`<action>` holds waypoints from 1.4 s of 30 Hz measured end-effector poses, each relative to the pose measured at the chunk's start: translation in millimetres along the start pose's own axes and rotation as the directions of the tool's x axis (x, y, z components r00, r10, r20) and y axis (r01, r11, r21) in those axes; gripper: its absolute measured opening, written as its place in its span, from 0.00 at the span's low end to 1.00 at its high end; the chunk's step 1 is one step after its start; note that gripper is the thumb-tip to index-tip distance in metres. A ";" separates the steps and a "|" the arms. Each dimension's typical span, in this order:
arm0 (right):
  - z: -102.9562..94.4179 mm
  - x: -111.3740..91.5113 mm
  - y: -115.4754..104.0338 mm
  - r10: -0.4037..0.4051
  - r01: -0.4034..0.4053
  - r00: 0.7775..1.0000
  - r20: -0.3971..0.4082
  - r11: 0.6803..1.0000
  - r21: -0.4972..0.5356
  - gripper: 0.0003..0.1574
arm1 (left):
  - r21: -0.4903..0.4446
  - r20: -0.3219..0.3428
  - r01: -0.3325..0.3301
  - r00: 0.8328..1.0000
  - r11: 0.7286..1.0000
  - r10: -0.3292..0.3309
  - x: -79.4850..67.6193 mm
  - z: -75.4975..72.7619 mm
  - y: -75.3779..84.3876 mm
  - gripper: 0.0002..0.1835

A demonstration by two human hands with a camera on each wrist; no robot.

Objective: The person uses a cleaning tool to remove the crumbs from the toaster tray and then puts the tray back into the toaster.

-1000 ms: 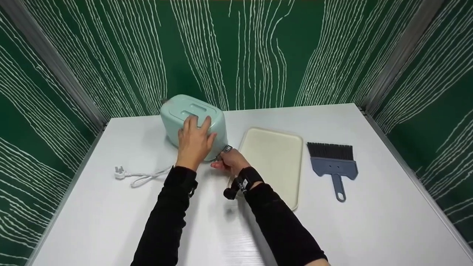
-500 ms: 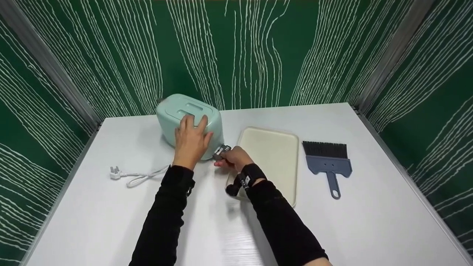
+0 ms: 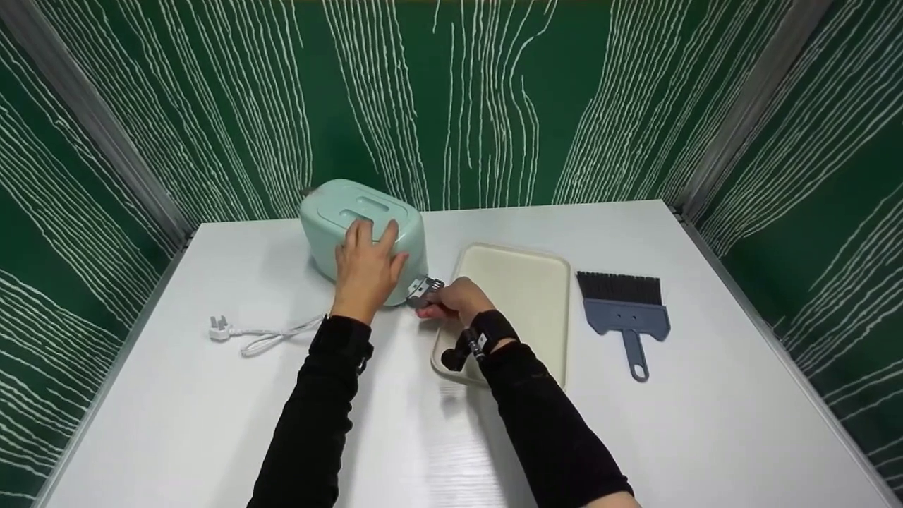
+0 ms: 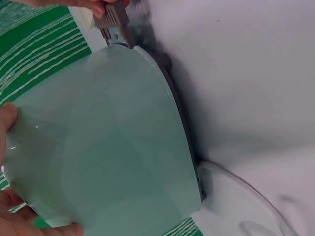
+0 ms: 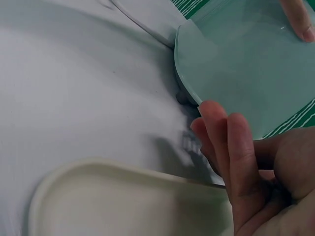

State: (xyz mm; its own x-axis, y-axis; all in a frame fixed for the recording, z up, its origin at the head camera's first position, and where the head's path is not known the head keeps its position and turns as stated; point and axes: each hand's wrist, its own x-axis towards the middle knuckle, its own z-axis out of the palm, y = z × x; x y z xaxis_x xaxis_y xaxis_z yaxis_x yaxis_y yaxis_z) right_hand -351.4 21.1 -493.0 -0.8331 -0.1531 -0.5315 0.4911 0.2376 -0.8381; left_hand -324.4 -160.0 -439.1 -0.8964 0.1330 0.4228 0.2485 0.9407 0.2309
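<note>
A mint-green toaster [image 3: 321, 243] stands at the left back of the table, its two slots facing up. My left hand [image 3: 367, 275] grips its near top edge, fingers over the top by the slots and thumb spread to the right. A grey slotted crumb tray [image 3: 417, 291] sticks out low from the toaster's right end. My right hand [image 3: 462, 300] pinches the tray's outer end between thumb and fingers. In the left wrist view the grey crumb tray [image 4: 115, 22] shows between toaster and right fingers; in the right wrist view my fingers mostly hide it.
A cream rectangular serving tray [image 3: 515, 282] lies right of the toaster, partly under my right forearm. Further right is a blue-grey brush [image 3: 628, 317] with black bristles. The toaster's white cord and plug [image 3: 220, 329] lie at the left. Green walls enclose the table [image 3: 416, 437].
My right hand has moved slightly right, away from the toaster, and more of the grey crumb tray shows outside it. My left hand stays on the toaster. The view has shifted a little.
</note>
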 end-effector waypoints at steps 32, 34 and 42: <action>-4.8 -6.5 15.3 -0.107 0.087 0.987 -0.119 0.984 -0.156 0.18 | -0.001 0.019 -0.004 1.000 1.000 0.004 -1.2 -1.8 -0.5 0.30; -4.0 -4.0 16.2 -0.117 0.089 0.982 -0.147 0.979 -0.185 0.19 | -0.005 0.005 -0.011 1.000 1.000 0.011 -1.3 -1.5 -0.6 0.29; -0.2 -5.2 16.1 -0.140 0.099 0.971 -0.196 0.973 -0.206 0.18 | -0.006 -0.004 -0.016 1.000 1.000 0.016 -2.1 -3.1 0.8 0.29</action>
State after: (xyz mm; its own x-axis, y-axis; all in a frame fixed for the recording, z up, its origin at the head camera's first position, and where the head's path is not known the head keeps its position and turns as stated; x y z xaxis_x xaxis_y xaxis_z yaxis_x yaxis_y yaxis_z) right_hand -339.2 25.9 -503.7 -0.9273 0.0060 -0.3743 0.3430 0.4142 -0.8431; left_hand -321.2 -160.5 -437.1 -0.8907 0.1469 0.4302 0.2651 0.9365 0.2293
